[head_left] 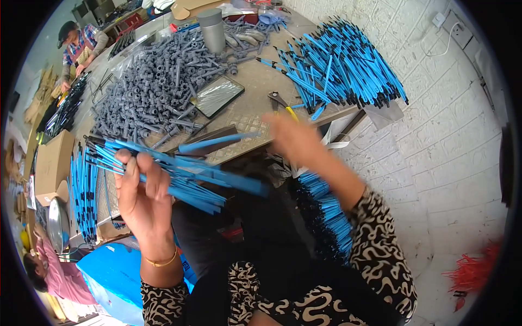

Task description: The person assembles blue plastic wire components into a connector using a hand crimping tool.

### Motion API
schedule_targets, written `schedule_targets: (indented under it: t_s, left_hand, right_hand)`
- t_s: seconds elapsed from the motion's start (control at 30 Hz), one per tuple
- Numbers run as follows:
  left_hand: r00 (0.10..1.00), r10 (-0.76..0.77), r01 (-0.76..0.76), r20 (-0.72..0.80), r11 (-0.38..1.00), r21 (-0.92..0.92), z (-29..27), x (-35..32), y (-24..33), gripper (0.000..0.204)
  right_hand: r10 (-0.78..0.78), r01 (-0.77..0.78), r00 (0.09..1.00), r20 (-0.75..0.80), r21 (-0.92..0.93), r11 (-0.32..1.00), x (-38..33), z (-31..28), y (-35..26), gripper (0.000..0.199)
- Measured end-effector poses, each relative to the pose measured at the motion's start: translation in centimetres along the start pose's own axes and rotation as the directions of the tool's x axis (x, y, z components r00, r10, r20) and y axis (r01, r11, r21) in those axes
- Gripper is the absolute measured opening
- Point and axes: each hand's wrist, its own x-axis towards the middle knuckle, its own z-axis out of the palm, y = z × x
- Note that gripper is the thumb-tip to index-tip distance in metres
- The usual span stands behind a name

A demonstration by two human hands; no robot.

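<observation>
Left hand (142, 190) is closed in a fist around a bundle of thin blue plastic rods with black tips (179, 168), held in the air just in front of the near edge of the brown patterned worktable (255, 81). The grip sits close to the bundle's left end; most of the length fans out to the right past the fingers, unsupported.

Right hand (293, 138) is motion-blurred, raised over the table's near edge, just right of the bundle's free ends. Whether it is open or closed I cannot tell; nothing is clearly seen in it.

Handling, as judged: rods look light, stiff enough to hold straight when cantilevered, smooth and probably slippery against each other, so a loose grip would let single rods slide out. They splay at the far end. Better hold would be nearer mid-length, or with a second hand on the fanned end. Not fragile-looking, though thin ones may bend.

Appearance: bright blue shafts, slim and uniform, dark tips at the left end, roughly parallel, slightly fanned.

Around the table:
- large heap of the same blue rods (342, 65) at its far right corner
- pile of grey plastic fittings (157, 89) on its left half
- grey metal cylinder (212, 30) at its far side
- shallow rectangular tray (217, 95) near its centre
- yellow-handled pliers (283, 103) by its near edge, beside the right hand
- further blue rods (82, 185) stacked left of the table, and more (326, 212) below its near edge by the right forearm
</observation>
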Motion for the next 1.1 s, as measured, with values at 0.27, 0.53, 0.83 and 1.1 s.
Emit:
schedule_targets:
  t_s: [0.27,0.53,0.83,1.1]
  left_hand:
    - [0.807,-0.435,0.437,0.399,0.895,0.093,-0.1,-1.5,1.4,0.032]
    - [0.892,-0.416,0.387,0.178,0.905,0.178,-0.1,-0.3,0.2,0.038]
    - [0.946,-0.296,0.288,0.129,0.955,0.076,-2.5,1.2,0.2,0.038]
    - [0.941,-0.323,0.317,0.1,0.946,0.065,-2.6,1.9,-1.2,0.031]
  right_hand:
    - [0.292,-0.058,0.951,0.098,-0.873,0.483,5.9,-5.6,11.1,0.02]
    - [0.243,-0.228,0.966,-0.088,0.151,0.962,4.0,-6.5,5.6,0.017]
    - [0.343,-0.303,0.911,-0.228,0.194,0.933,-2.3,-7.1,1.4,0.014]
    - [0.16,-0.078,0.986,0.041,0.97,0.231,-8.6,-10.2,-3.7,0.024]
